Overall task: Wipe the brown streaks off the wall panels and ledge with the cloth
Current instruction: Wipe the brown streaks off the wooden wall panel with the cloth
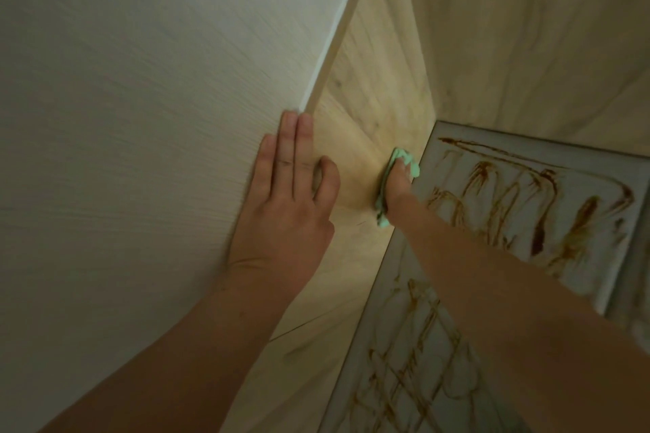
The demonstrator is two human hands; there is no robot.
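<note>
Gripped soft, limp green cloth (pixel 403 159) bunched in right hand (pixel 398 184) beside ledge's (pixel 506 168) far corner, pressed left hand (pixel 281 211), fingers (pixel 290 137) straight, on white panel (pixel 140 116).

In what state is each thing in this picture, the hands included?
Left hand: fingers mostly straight, flat on the white panel.
Right hand: grips the green cloth.
Green cloth: crumpled, pressed against the wooden panel.
Pale panels: covered in brown streaks, unwiped.
</note>
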